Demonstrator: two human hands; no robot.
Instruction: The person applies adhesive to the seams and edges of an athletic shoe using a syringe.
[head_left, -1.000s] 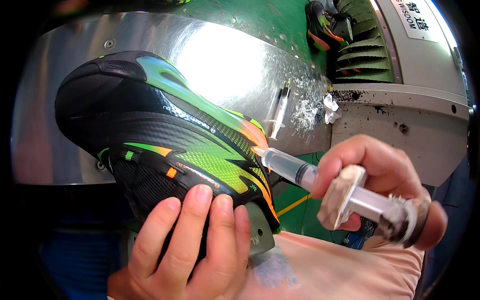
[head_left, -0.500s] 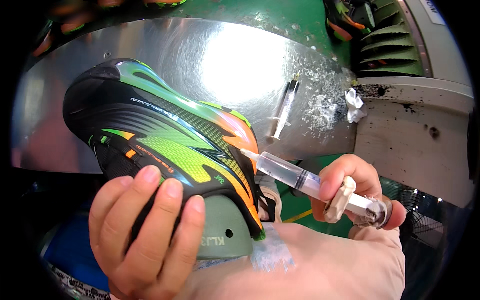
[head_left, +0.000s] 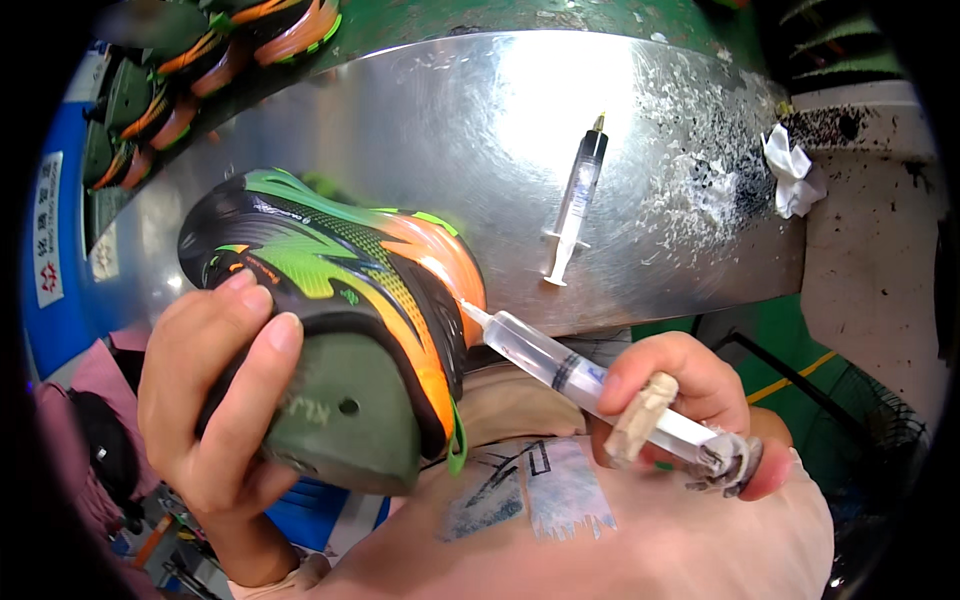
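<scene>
Left hand [head_left: 205, 400] is curling over and clasping shoe [head_left: 330, 245] | right hand [head_left: 690, 372], apart, is gripping syringe [head_left: 535, 352] slantwise

A shiny metal table [head_left: 400, 130] spans the upper frame, bearing a dark-tipped syringe [head_left: 575, 210] above centre, whitish residue [head_left: 710, 190] and crumpled white paper [head_left: 793, 172] upper right.

Hands: 2, one left hand [head_left: 205, 395] and one right hand [head_left: 690, 370]
Syringes: 2, one held syringe [head_left: 528, 347] and one loose syringe [head_left: 578, 200]
Held shoe [head_left: 345, 245]: 1
Far shoes [head_left: 220, 72]: at least 4, overlapping at upper left, so the full number cannot be told
Last [head_left: 345, 395] in the held shoe: 1
Heel loop [head_left: 458, 442]: 1
Metal table [head_left: 400, 120]: 1
Crumpled paper [head_left: 792, 178]: 1 piece
Shirt patches [head_left: 568, 490]: 2, side by side
</scene>
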